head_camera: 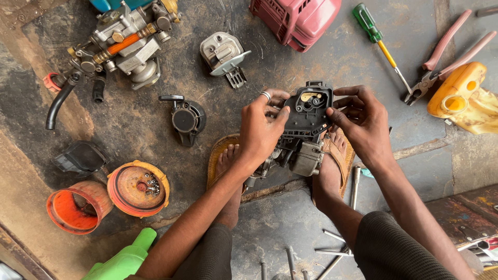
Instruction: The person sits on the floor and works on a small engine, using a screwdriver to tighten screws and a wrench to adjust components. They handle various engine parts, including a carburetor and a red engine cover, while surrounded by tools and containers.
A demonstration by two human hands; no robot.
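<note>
Both of my hands hold a small black engine part (307, 115) with round holes in its top face, and a grey metal carburettor body (305, 156) hangs under it. My left hand (260, 129), a ring on one finger, grips its left side with the thumb pressed on the black plate. On the right edge, my right hand (360, 120) pinches the same part with its fingertips. The part is held above my two sandalled feet (228, 171).
An engine block with an orange tube (120, 47) lies at top left, a grey cover (224, 54) and a black cap (185, 119) near it. An orange lid holding screws (139, 187), a red housing (294, 19), a green screwdriver (374, 36), pliers (441, 57) and a yellow can (461, 98) surround me.
</note>
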